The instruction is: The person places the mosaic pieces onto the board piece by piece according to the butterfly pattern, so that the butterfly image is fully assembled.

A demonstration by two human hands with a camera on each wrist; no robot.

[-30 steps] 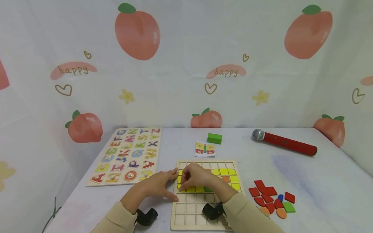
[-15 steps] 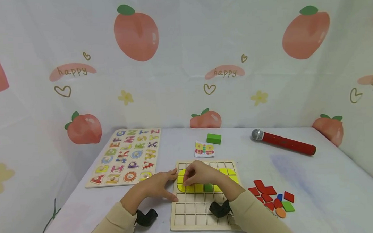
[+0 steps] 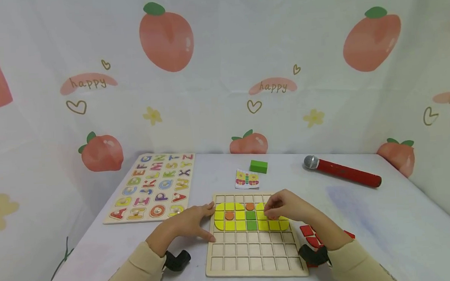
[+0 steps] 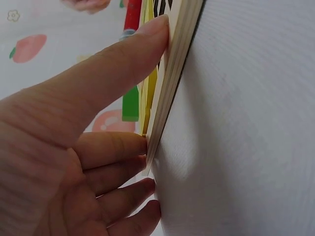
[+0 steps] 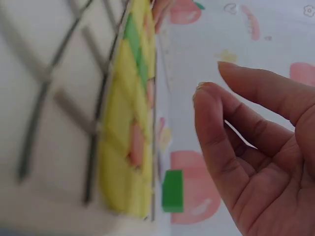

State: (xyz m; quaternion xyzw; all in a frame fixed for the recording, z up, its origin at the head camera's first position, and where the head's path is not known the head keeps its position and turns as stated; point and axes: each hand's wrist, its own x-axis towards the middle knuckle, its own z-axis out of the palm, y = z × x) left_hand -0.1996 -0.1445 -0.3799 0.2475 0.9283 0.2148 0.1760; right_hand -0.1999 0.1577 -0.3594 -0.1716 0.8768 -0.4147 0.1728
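At nine o'clock my left hand [image 3: 189, 224], thumb and fingers apart, touches the grid board [image 3: 254, 236]; at two, my right hand [image 3: 290, 207], thumb-index gap parted, hovers by an orange disc [image 5: 137, 142].

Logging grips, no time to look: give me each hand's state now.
Left hand: open, thumb and fingers touching the grid board at its edge.
Right hand: open, fingers loosely bent, holding nothing.

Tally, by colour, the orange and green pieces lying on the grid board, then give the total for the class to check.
Orange circles: 3, one partly hidden by the right hand in the head view
Green squares: 2
Total on the grid board: 5
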